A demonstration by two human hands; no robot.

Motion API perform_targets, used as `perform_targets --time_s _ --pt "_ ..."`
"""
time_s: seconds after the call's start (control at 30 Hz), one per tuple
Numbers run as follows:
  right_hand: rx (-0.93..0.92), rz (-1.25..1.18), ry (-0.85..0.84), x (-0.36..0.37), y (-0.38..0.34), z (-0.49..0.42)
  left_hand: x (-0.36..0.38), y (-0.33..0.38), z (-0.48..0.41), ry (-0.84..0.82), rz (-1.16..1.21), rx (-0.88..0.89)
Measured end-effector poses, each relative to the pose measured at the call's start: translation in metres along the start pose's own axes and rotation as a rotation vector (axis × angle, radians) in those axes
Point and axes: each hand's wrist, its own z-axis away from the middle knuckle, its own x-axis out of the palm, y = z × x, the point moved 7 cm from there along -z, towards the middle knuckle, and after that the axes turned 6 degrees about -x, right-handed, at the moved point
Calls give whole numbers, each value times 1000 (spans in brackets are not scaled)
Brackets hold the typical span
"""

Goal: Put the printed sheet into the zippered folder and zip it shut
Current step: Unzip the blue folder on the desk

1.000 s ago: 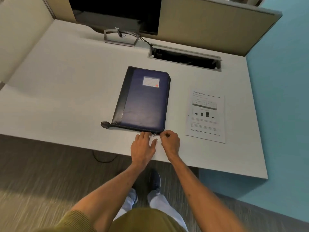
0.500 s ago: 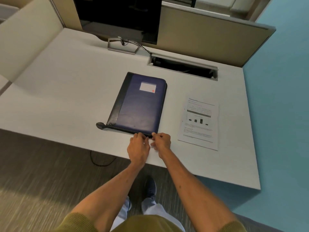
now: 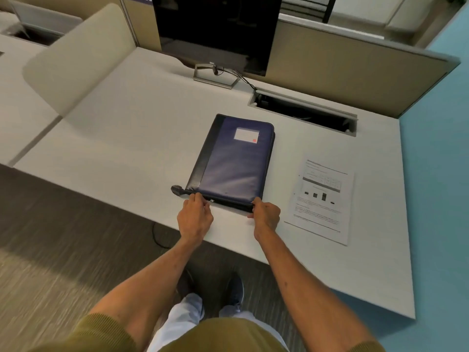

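Note:
A dark blue zippered folder point(image 3: 233, 163) with a black spine and a white label lies flat and closed on the white desk point(image 3: 127, 138). My left hand point(image 3: 194, 219) pinches the small metal zipper pull at the left part of the folder's near edge. My right hand point(image 3: 265, 215) grips the folder's near right corner. The printed sheet point(image 3: 322, 199), with text and a small bar chart, lies flat on the desk to the right of the folder, apart from both hands.
A dark monitor point(image 3: 215, 29) on a metal stand sits at the back of the desk. Behind the folder is an open cable slot point(image 3: 304, 114). Beige partitions point(image 3: 355, 80) bound the desk's back and left. The desk's near edge runs just under my wrists.
My hands were together at the folder's near right corner. My left hand has slid left along the near edge with the zipper pull; my right hand stays at the corner.

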Motion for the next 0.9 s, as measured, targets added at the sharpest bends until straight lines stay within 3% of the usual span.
perform_targets --time_s 0.43,0.77,0.9 --pt "-5 -14 59 -4 -10 -4 -43 -71 -42 46 -67 -146" --pt "19 15 73 7 -6 -2 -53 -80 -55 -10 -97 -84" --pt "28 150 108 5 -9 -3 -59 -81 -62 -20 -78 -55"
